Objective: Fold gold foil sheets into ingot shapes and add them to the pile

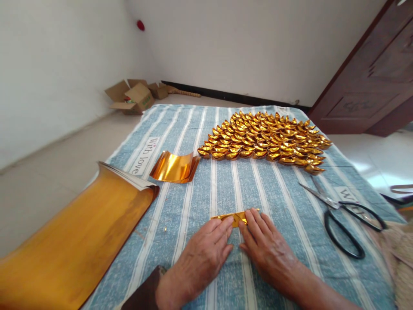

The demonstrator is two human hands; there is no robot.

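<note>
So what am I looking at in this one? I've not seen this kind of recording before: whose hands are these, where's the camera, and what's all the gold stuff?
There is no machine here. The single picture comes from a camera worn on a person's head, looking forward and down, so the hands are their own. The left hand and right hand press flat on a narrow folded gold foil strip lying on a blue striped cloth; neither closes a grip around it. Beyond lie rows of folded gold foil pieces. On the left are a curled gold sheet and a large stack of gold paper. Black-handled scissors lie to the right.
</note>
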